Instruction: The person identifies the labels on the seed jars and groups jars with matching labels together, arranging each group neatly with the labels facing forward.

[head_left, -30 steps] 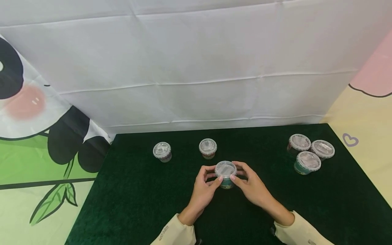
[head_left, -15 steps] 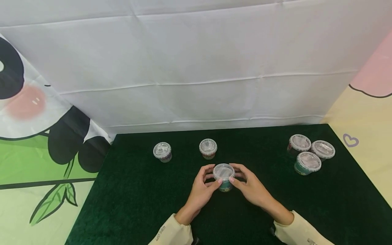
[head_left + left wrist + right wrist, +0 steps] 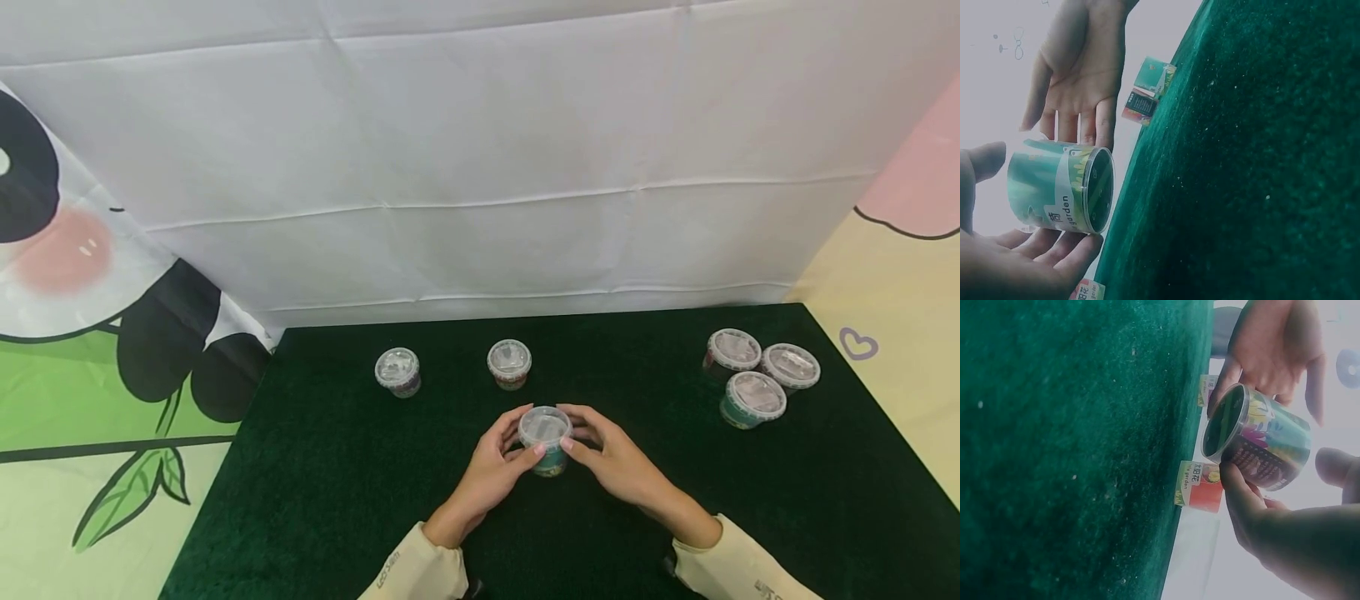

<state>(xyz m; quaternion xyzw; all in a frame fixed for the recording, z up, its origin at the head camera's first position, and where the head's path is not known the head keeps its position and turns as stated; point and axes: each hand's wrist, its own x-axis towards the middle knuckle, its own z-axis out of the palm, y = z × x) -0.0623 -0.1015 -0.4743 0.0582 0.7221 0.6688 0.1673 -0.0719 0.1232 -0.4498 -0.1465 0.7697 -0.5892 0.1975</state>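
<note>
A teal plastic cup (image 3: 546, 427) with a clear round lid is held between both hands above the table. My left hand (image 3: 497, 468) grips its left side, thumb in front and fingers behind. On the opposite side my right hand (image 3: 617, 463) grips it the same way. The left wrist view shows the teal cup (image 3: 1047, 184) with a printed label, its clear base off the cloth. From the right wrist, the cup (image 3: 1272, 440) shows a dark text panel and coloured leaves.
Two lidded cups stand farther back: a left cup (image 3: 398, 372) and a reddish middle cup (image 3: 510, 364). At the right, a teal cup (image 3: 753, 400) clusters with a dark red cup (image 3: 732, 350) and another lidded cup (image 3: 791, 367). A white cloth wall (image 3: 480, 208) rises behind the green table (image 3: 337, 492).
Both hands have brought the teal cup slightly nearer to me and a little left. The other cups have stayed in place.
</note>
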